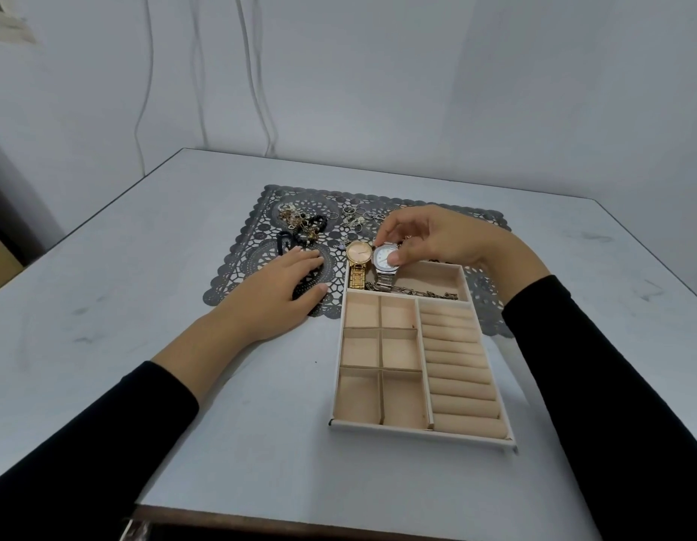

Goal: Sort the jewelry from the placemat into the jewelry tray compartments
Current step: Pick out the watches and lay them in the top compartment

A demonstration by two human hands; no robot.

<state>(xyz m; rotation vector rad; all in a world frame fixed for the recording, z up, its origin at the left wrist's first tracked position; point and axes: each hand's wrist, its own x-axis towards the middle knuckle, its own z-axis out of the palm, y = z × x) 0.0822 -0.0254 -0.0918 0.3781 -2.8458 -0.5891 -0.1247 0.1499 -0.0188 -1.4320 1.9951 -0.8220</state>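
Person: is wearing a plain black long-sleeved top; left sleeve (85, 435) and right sleeve (596, 376) are ending mid-forearm, leaving left hand (276, 292) and right hand (436, 240) bare.

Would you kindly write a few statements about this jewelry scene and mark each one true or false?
1. The right hand pinches the silver watch. True.
2. The six square compartments hold rings. False: all six are empty.
3. The left hand rests flat on the placemat. True.
4. The gold watch lies at the placemat's far left corner. False: it sits at the far compartment of the tray, right beside the silver watch.
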